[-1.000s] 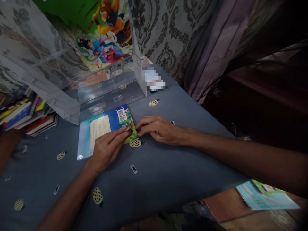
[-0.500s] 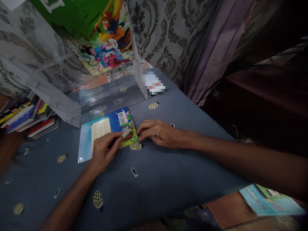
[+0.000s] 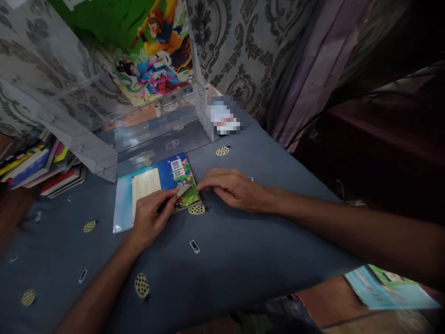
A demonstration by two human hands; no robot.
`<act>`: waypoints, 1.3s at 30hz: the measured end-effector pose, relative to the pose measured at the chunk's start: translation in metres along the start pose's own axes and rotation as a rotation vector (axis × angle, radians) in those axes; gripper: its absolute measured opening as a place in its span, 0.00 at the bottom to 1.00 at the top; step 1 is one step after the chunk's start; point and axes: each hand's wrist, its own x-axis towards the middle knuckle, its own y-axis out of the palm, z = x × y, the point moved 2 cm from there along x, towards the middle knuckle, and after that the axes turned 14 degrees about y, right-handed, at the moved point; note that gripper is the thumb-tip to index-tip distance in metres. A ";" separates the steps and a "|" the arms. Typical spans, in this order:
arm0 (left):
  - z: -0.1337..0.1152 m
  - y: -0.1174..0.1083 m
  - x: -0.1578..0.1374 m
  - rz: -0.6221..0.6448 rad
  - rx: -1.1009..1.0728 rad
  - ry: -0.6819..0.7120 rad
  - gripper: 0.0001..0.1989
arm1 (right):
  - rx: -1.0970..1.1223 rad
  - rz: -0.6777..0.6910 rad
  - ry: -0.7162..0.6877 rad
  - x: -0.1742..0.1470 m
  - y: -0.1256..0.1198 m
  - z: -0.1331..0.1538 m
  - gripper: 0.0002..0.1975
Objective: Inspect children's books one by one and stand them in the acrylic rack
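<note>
On the blue-grey cloth lies a thin picture book [image 3: 124, 199], its back cover facing up with a barcode near the top right. My left hand [image 3: 153, 215] rests over its lower part. Between thumb and fingers, it pinches the folded-up lower right corner of the cover or pages, showing the pale underside. Beneath that corner, a green printed picture shows. My right hand [image 3: 236, 189] is at the book's right edge, fingers bent and index finger reaching to the edge. Its thumb sits lower, apart from the index tip, and nothing visible is held.
A clear acrylic stand [image 3: 104, 164] is just behind the book, with a green illustrated cover [image 3: 163, 51] upright in it. Several books [image 3: 60, 181] are piled at left. A pixelated item [image 3: 225, 118] lies by the stand. Another colourful book [image 3: 392, 290] is below the table edge.
My right hand's thumb has drawn back from the book's edge while its index finger stays there. The picture under the lifted corner has changed from a brown figure to mostly green.
</note>
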 end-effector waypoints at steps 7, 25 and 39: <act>-0.001 0.001 0.002 0.001 0.014 0.123 0.09 | -0.038 0.047 -0.112 0.001 0.003 0.000 0.19; -0.001 -0.001 0.001 0.181 0.089 0.291 0.10 | -0.273 0.124 -0.122 -0.004 0.007 0.019 0.15; 0.087 -0.051 -0.026 0.255 0.448 -0.184 0.22 | -0.513 0.075 0.014 -0.022 0.025 0.047 0.16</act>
